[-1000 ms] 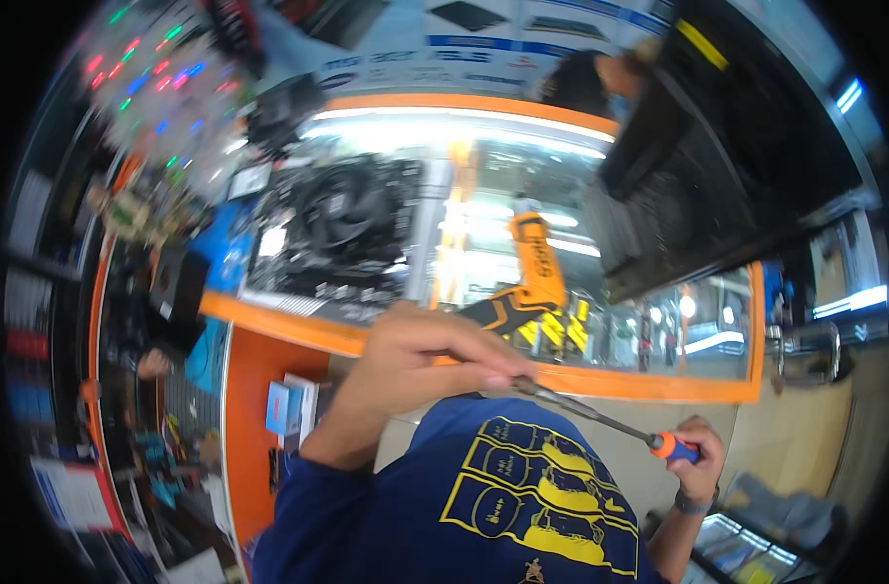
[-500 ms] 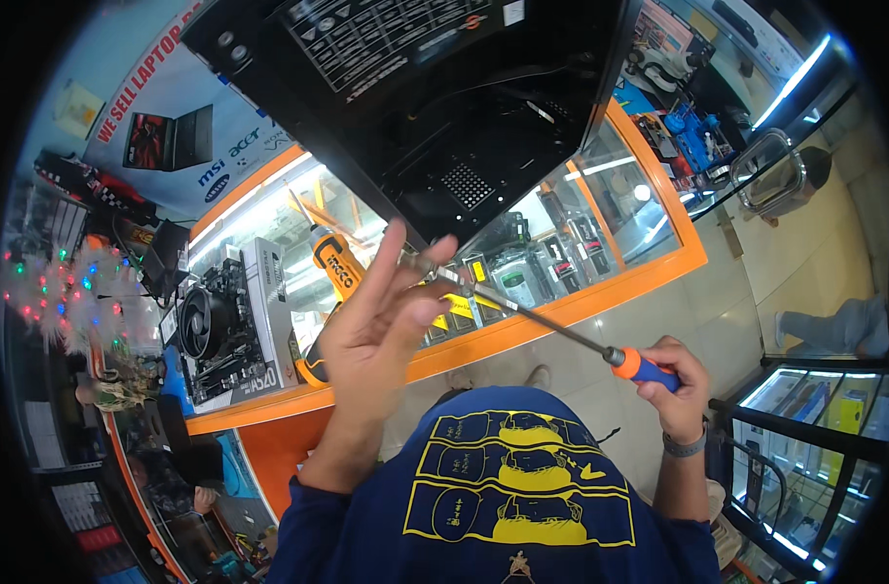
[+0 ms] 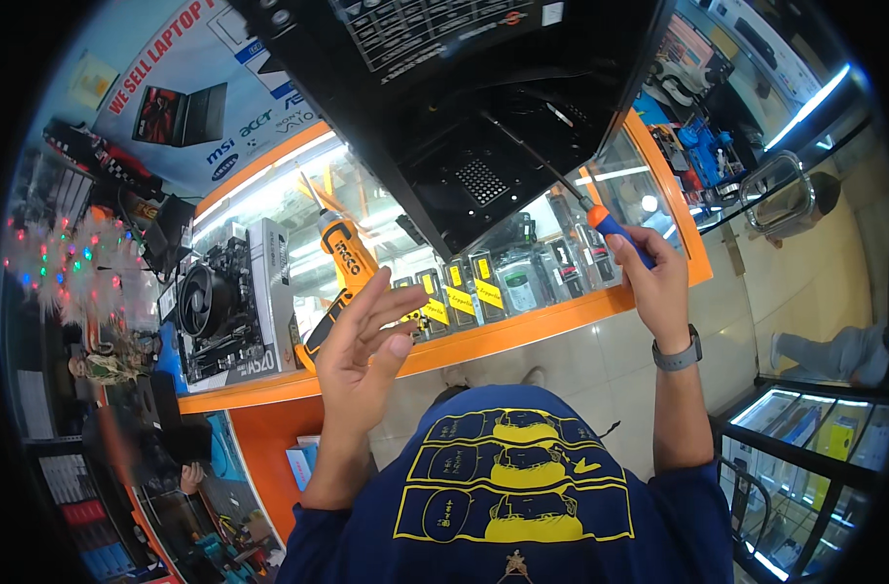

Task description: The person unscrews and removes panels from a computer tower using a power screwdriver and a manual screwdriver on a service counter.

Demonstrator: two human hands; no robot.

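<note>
My right hand point(image 3: 658, 292) grips the blue and orange handle of a long screwdriver point(image 3: 623, 241), whose shaft reaches up into the black computer case point(image 3: 415, 146) above the glass counter point(image 3: 464, 343). My left hand point(image 3: 362, 370) is raised below the case with fingers loosely curled and apart, holding nothing that I can make out. Just beyond it a yellow and black cordless drill point(image 3: 342, 253) points upward on the counter. To its left, a motherboard with a black fan cooler point(image 3: 206, 311) rests on its box.
A light-studded white decoration point(image 3: 65, 263) and dark monitors stand at the left; another person's hand point(image 3: 191, 477) shows lower left. A blue tool holder point(image 3: 702, 146) sits upper right. A glass showcase point(image 3: 824, 438) is lower right, and a grey-clad person's leg point(image 3: 834, 350) shows beyond.
My right hand has raised the screwdriver into the case. My left hand, earlier at the shaft, has let go and stands apart from it. The view has shifted, showing the case above.
</note>
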